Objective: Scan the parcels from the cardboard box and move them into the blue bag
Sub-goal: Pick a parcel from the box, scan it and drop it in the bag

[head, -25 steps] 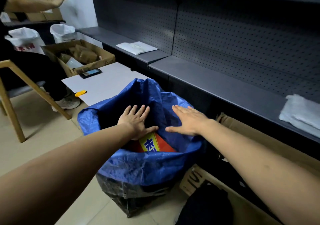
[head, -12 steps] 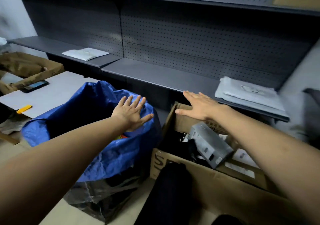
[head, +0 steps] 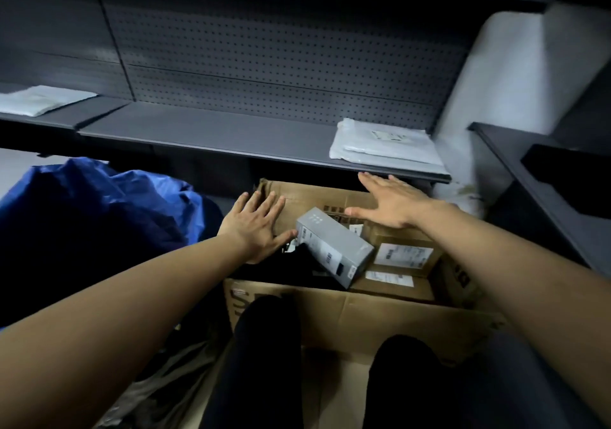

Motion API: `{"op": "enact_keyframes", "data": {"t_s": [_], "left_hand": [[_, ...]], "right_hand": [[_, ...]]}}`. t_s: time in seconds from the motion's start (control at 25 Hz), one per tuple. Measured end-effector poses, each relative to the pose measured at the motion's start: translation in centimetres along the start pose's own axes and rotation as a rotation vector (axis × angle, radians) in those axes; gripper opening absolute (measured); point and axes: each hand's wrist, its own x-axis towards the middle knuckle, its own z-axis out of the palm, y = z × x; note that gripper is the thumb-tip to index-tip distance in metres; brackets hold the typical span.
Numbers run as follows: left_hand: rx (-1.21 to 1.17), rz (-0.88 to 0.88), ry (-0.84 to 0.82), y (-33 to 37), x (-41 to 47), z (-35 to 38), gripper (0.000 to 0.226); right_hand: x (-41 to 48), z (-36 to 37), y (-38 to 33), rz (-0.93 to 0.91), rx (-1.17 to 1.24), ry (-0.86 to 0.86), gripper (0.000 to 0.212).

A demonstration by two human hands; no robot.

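Fingers of the left hand are straight and spread, holding nothing. This hand hovers at centre frame over the left rear corner of the box. Its thumb lies just beside the upper end of the grey parcel; whether they touch cannot be told. The right hand, right of centre, is also flat with fingers apart and empty, palm down above the box's far wall, thumb pointing toward the same parcel.

The grey parcel lies tilted inside the box at centre frame, propped on a dark soft item and on the brown parcels with white labels to its right. The bag sits at the left of the frame, just beside the box, its blue rim slumped. A shelf runs across the middle, with white mailers at its right end.

Judged from here, the likely next move is to take the grey parcel. Because it rests at an angle, a one-handed pinch at its end could let it pivot and slide down among the other parcels. No scanner is in view, so it might go across unscanned. The sagging rim could also catch it and tip it to the floor.
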Motion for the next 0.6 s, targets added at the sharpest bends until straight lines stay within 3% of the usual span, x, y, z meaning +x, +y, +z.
{"op": "enact_keyframes", "data": {"t_s": [0.28,0.6], "left_hand": [[0.013,0.112,-0.075,4.3,3.7,4.0,0.085],[0.021,0.148,-0.171,7.3,8.5,9.8,0.083]], "right_hand": [[-0.2,6.6,4.2,0.102,0.093,-0.054,0.094],[2.6,16.0,4.4,0.080,0.241,-0.152,0.086]]}}
